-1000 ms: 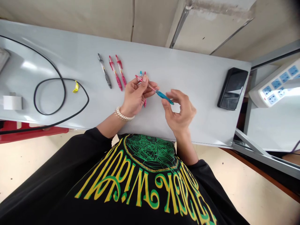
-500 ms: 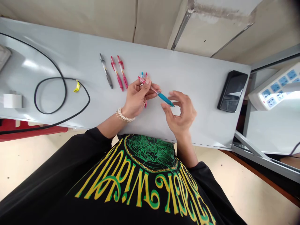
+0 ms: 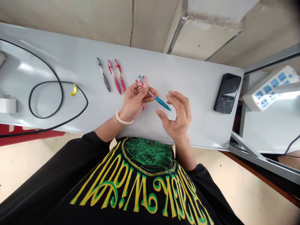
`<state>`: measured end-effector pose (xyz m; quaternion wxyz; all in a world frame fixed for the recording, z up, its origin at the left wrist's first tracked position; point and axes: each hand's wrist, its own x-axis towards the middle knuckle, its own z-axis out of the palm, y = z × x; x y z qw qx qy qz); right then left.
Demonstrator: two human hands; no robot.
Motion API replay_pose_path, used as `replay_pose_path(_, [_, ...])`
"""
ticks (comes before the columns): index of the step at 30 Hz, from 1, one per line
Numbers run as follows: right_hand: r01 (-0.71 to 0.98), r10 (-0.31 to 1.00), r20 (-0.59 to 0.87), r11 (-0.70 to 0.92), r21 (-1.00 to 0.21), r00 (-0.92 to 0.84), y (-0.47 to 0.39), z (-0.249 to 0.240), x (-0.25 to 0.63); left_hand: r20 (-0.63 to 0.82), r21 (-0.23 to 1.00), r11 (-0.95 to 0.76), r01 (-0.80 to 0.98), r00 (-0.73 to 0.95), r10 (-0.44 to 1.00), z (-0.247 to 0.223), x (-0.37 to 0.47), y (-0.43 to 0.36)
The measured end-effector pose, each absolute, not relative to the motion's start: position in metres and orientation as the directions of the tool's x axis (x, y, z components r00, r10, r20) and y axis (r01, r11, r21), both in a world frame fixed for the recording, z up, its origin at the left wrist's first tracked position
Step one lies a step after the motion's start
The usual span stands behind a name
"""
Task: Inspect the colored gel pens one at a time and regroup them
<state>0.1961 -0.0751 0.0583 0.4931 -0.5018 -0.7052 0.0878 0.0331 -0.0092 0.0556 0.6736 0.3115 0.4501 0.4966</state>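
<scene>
Pinched in my left hand (image 3: 134, 100) is a pen (image 3: 162, 103) with a blue grip and a red top, its tip slanting down to the right. My right hand (image 3: 178, 115) is beside the blue tip, thumb and fingers spread, touching nothing. Under my left hand lie a pen with a blue top (image 3: 139, 77) and one with a red top (image 3: 143, 78), mostly hidden. Left of them on the table lie two red pens (image 3: 114, 77) (image 3: 120, 76) and a grey pen (image 3: 103, 74).
On the grey table (image 3: 201, 84) a black phone (image 3: 227, 93) lies at the right. A black cable (image 3: 61, 90) with a yellow tag (image 3: 73, 90) loops at the left, near a white adapter (image 3: 8, 105). A power strip (image 3: 269, 89) is at the far right.
My right hand's thumb and fingers have opened wider and come away from the blue pen tip. My left hand still holds the pen. The whole view has shifted slightly.
</scene>
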Motion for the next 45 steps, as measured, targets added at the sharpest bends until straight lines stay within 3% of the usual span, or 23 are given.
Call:
replay_pose_path(7, [0.548, 0.864, 0.503, 0.404, -0.732, 0.035, -0.078, 0.059, 0.196, -0.284, 0.865, 0.306, -0.398, 0.114, 0.952, 0.055, 0.033, -0.010])
replay_pose_path(15, [0.553, 0.874, 0.486, 0.389, -0.737, 0.032, -0.080, 0.059, 0.191, -0.270, 0.890, 0.290, -0.352, 0.108, 0.957, 0.052, 0.033, -0.011])
replay_pose_path(22, [0.490, 0.953, 0.293, 0.219, -0.844, 0.079, -0.084, 0.050, 0.187, -0.211, 0.894, 0.249, -0.372, 0.139, 0.968, 0.048, 0.032, -0.012])
replay_pose_path(25, [0.357, 0.984, 0.169, 0.140, -0.923, 0.050, -0.084, 0.041, 0.181, -0.237, 0.877, 0.283, -0.389, 0.164, 0.958, 0.052, 0.032, -0.010])
replay_pose_path(29, [0.328, 0.974, 0.222, 0.223, -0.918, -0.041, -0.084, 0.034, 0.181, -0.328, 0.793, 0.364, -0.488, 0.160, 0.931, 0.061, 0.026, -0.002])
replay_pose_path(33, [0.347, 0.965, 0.256, 0.224, -0.911, 0.048, -0.087, 0.029, 0.191, -0.372, 0.773, 0.368, -0.517, 0.101, 0.923, 0.070, 0.005, 0.012])
replay_pose_path(40, [0.123, 0.981, 0.063, 0.041, -0.992, 0.182, -0.092, 0.020, 0.201, -0.386, 0.738, 0.360, -0.571, 0.082, 0.919, 0.080, -0.027, 0.028])
replay_pose_path(45, [0.096, 0.979, 0.013, -0.007, -0.995, 0.204, -0.090, 0.017, 0.202, -0.343, 0.774, 0.281, -0.567, -0.002, 0.939, 0.088, -0.050, 0.033])
